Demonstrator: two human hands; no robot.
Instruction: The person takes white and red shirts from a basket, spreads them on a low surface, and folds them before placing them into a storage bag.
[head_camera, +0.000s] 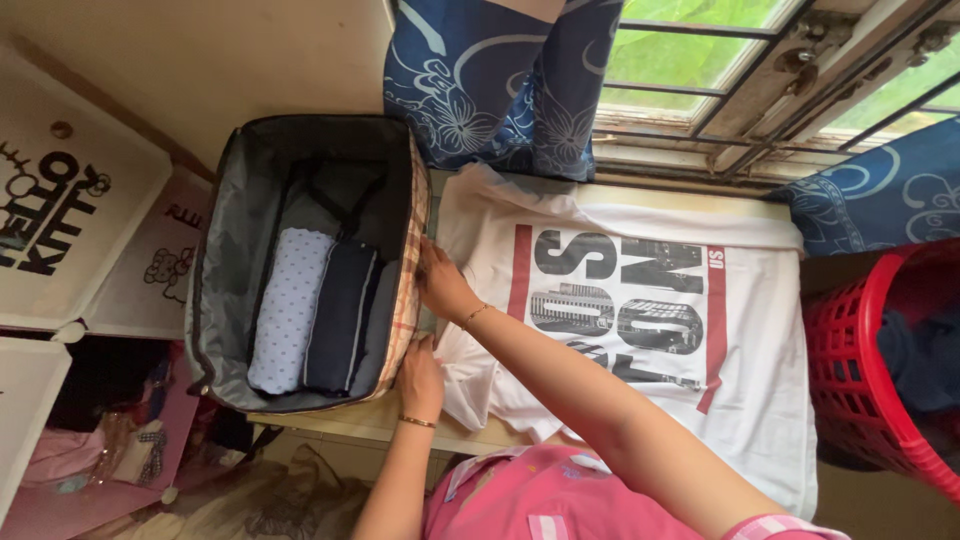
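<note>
A white T-shirt (640, 330) with a black, grey and red print lies spread flat on a pale table (350, 420). My right hand (440, 285) reaches across it and holds the shirt's left edge, right beside the open suitcase (225, 260). Just below it, my left hand (420, 375) grips the bunched fabric of the sleeve at the same edge. Both wrists wear a thin bracelet. Inside the suitcase a folded pale dotted garment (288, 310) lies beside a folded dark navy garment (340, 315).
A red plastic laundry basket (860, 360) with dark clothes stands at the right. Blue patterned curtains (500, 80) hang before a barred window (720, 60). White storage cubes (70, 220) with cartoon prints stand at the left.
</note>
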